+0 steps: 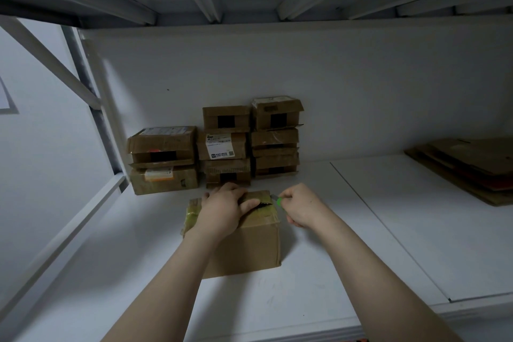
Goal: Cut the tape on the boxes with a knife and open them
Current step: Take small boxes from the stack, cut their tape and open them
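A cardboard box [249, 244] sits mid-shelf on the white shelf [319, 300], its yellowish tape [267, 209] split open along the top. The left hand [222, 208] holds the box down, fingers bent over its far edge. The right hand [301, 208] has its fingers clamped on a green-handled knife [278, 201] at the box's top right edge. Stacked parcels [226, 144] stand behind against the wall, and flattened cardboard [472, 166] lies far right.

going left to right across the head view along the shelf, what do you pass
left stack of boxes → left hand → knife → right hand → flat cardboard pile; the taped box lies under the left hand, so it is skipped
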